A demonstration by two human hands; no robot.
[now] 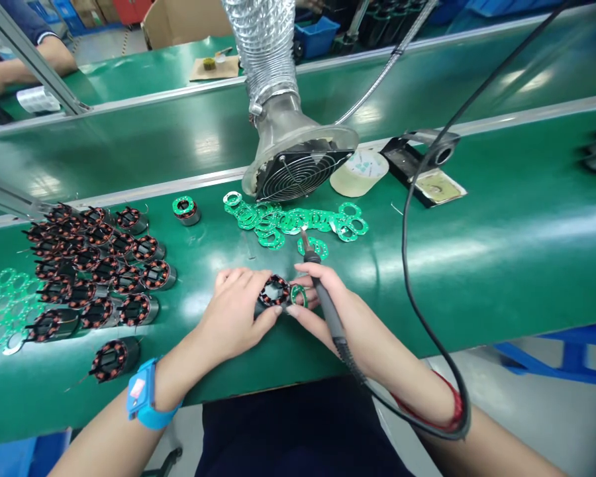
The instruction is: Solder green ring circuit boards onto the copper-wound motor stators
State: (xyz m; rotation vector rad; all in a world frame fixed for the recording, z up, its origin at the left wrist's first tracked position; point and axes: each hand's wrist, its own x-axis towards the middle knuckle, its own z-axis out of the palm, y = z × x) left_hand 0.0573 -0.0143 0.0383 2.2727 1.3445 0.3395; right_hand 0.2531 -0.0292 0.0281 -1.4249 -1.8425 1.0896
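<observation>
My left hand point(243, 305) is wrapped round a motor stator point(274, 291) with copper windings, its open end facing up toward me. Close beside it, my right hand point(328, 298) holds a soldering iron point(325, 295), its tip pointing away over the bench. The same hand also has a green ring-shaped circuit board point(298, 296) at its fingers, next to the stator's right side. Beyond the hands lies a spread pile of green ring boards point(278, 218), with a few more boards point(318, 248) just under the iron's tip.
Several stators point(99, 258) stand in rows at left, beside more ring boards point(10, 305). One stator point(185, 211) carries a board on top. A fume extractor point(300, 165) hangs over the bench, near a tape roll point(359, 172) and soldering stand point(422, 165). The iron's cable point(407, 258) loops at right.
</observation>
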